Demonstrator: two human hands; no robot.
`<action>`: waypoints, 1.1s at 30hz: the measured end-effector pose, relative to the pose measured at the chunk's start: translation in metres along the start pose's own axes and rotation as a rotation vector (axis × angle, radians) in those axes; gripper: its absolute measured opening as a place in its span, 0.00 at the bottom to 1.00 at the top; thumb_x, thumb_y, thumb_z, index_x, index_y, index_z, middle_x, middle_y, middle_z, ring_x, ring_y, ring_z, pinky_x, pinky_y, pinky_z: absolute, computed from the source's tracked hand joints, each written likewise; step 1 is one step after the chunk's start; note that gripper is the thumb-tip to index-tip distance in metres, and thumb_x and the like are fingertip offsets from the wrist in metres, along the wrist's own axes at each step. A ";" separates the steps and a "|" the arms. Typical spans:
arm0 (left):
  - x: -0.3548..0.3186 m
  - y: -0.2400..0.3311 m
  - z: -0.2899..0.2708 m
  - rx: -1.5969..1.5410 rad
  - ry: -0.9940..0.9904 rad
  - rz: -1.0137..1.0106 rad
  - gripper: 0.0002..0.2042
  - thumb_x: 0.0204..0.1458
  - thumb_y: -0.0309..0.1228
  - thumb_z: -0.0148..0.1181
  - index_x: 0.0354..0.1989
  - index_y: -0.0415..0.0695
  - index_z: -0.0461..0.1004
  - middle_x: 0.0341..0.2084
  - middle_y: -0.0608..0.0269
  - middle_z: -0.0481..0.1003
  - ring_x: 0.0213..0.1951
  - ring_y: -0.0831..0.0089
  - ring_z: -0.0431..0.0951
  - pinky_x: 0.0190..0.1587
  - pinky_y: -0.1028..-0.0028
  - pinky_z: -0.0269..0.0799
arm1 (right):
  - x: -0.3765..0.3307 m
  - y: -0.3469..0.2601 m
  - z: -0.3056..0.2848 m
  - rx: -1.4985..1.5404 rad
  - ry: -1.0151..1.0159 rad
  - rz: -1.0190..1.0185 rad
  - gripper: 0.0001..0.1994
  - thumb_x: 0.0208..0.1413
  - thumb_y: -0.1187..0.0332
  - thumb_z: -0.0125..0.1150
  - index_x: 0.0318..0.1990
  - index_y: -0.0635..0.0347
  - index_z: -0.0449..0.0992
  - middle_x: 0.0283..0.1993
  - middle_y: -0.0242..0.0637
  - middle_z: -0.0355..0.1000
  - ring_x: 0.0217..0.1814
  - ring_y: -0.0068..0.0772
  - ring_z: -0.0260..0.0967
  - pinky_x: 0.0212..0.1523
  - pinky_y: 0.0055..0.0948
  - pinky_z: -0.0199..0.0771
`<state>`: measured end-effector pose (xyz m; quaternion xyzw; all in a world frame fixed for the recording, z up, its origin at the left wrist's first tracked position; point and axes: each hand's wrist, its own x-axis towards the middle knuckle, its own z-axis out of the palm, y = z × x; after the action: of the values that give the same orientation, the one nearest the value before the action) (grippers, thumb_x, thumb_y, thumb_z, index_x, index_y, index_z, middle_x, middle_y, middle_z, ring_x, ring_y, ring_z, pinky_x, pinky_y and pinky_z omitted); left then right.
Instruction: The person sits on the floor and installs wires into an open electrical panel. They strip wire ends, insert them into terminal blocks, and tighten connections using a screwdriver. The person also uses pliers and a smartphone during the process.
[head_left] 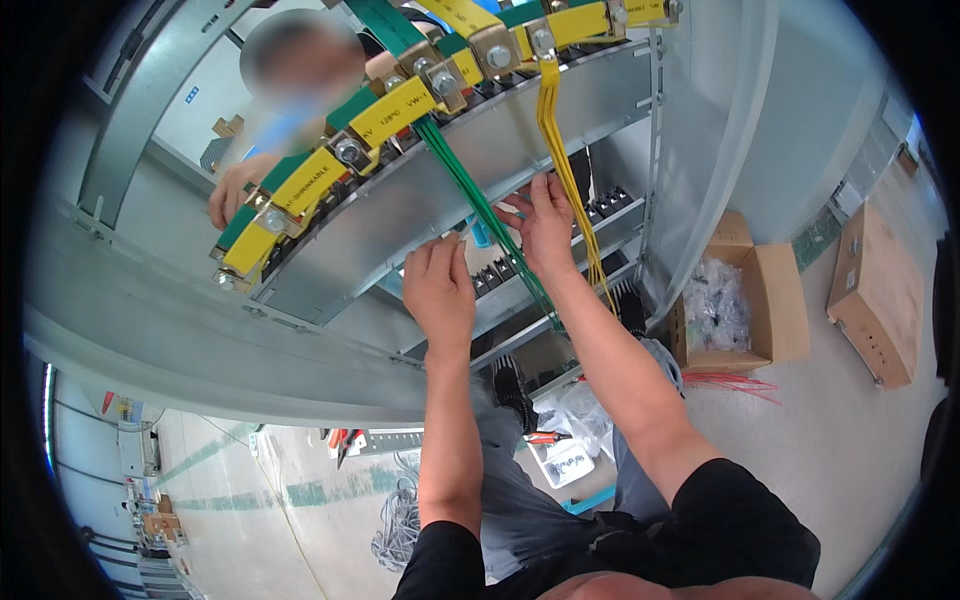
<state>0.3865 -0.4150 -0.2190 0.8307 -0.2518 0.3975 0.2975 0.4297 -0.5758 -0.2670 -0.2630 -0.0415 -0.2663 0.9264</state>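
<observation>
My left hand (440, 290) is at the lower edge of a grey metal crosspiece (400, 210), its fingers bent and close together; whatever they pinch is hidden. Between two hanging wire bundles is my right hand (546, 230), its thumb side apart from the other fingers and nothing visible in it. The green wires (465, 182) run down past its left side. On its other side hang the yellow wires (555, 130), bolted at the top to a curved row of yellow-and-green sleeved busbars (395, 112).
The pale cabinet frame (705, 160) surrounds the work, with black terminal blocks (495, 275) on a lower rail. Another person's hand (240, 188) rests at the far left. Cardboard boxes (785, 300) stand right. A white tray (560, 470) and grey cable (400, 525) lie on the floor.
</observation>
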 end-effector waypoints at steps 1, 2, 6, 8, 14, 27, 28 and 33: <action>-0.001 0.001 0.000 -0.015 0.009 0.006 0.06 0.59 0.25 0.66 0.43 0.41 0.84 0.39 0.54 0.82 0.42 0.54 0.81 0.46 0.60 0.76 | -0.001 -0.001 -0.001 0.033 -0.008 0.026 0.16 0.76 0.53 0.53 0.52 0.57 0.73 0.50 0.42 0.78 0.53 0.39 0.79 0.51 0.45 0.84; -0.001 0.001 0.000 -0.011 0.014 0.011 0.06 0.59 0.25 0.66 0.43 0.41 0.84 0.39 0.54 0.82 0.42 0.54 0.81 0.46 0.61 0.76 | -0.001 -0.002 -0.001 0.057 0.021 0.057 0.17 0.76 0.52 0.53 0.53 0.57 0.73 0.51 0.42 0.78 0.54 0.39 0.79 0.52 0.46 0.83; -0.001 0.002 0.000 -0.014 0.009 -0.003 0.06 0.59 0.25 0.66 0.43 0.41 0.84 0.38 0.55 0.82 0.42 0.54 0.81 0.46 0.61 0.76 | 0.002 0.000 -0.002 0.166 0.007 0.139 0.22 0.73 0.45 0.55 0.56 0.55 0.73 0.53 0.42 0.78 0.57 0.40 0.77 0.56 0.45 0.80; -0.001 0.002 0.000 -0.013 0.006 -0.015 0.06 0.59 0.25 0.67 0.43 0.42 0.84 0.38 0.55 0.82 0.41 0.55 0.81 0.46 0.61 0.76 | 0.006 0.001 -0.006 0.174 -0.043 0.114 0.24 0.73 0.44 0.53 0.58 0.56 0.72 0.53 0.42 0.78 0.57 0.41 0.77 0.58 0.46 0.79; -0.002 -0.002 0.003 -0.038 0.025 -0.006 0.06 0.58 0.24 0.67 0.43 0.42 0.84 0.38 0.55 0.81 0.41 0.55 0.80 0.46 0.62 0.76 | 0.014 0.005 -0.015 0.109 -0.059 0.030 0.22 0.76 0.49 0.51 0.58 0.59 0.75 0.53 0.43 0.79 0.57 0.42 0.78 0.60 0.48 0.78; 0.000 0.004 0.002 -0.004 0.035 0.014 0.06 0.57 0.24 0.68 0.43 0.42 0.84 0.39 0.56 0.81 0.42 0.56 0.80 0.45 0.60 0.77 | 0.015 -0.001 -0.012 0.080 -0.001 0.023 0.17 0.75 0.54 0.55 0.51 0.60 0.79 0.49 0.41 0.80 0.54 0.40 0.80 0.58 0.47 0.82; 0.001 0.003 0.002 -0.001 0.028 0.009 0.06 0.57 0.24 0.68 0.43 0.42 0.84 0.38 0.56 0.81 0.42 0.56 0.80 0.45 0.60 0.77 | 0.015 -0.001 -0.012 0.074 0.026 0.023 0.17 0.75 0.55 0.55 0.51 0.60 0.78 0.48 0.42 0.80 0.53 0.40 0.80 0.56 0.47 0.83; -0.002 0.004 0.000 -0.028 0.022 0.005 0.06 0.57 0.24 0.67 0.42 0.41 0.84 0.38 0.56 0.80 0.41 0.55 0.80 0.45 0.60 0.76 | 0.013 -0.004 -0.013 0.068 -0.002 0.015 0.15 0.75 0.55 0.56 0.52 0.58 0.79 0.49 0.39 0.80 0.55 0.40 0.79 0.59 0.52 0.80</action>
<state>0.3831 -0.4173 -0.2197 0.8214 -0.2562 0.4038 0.3108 0.4383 -0.5913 -0.2736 -0.2320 -0.0495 -0.2577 0.9366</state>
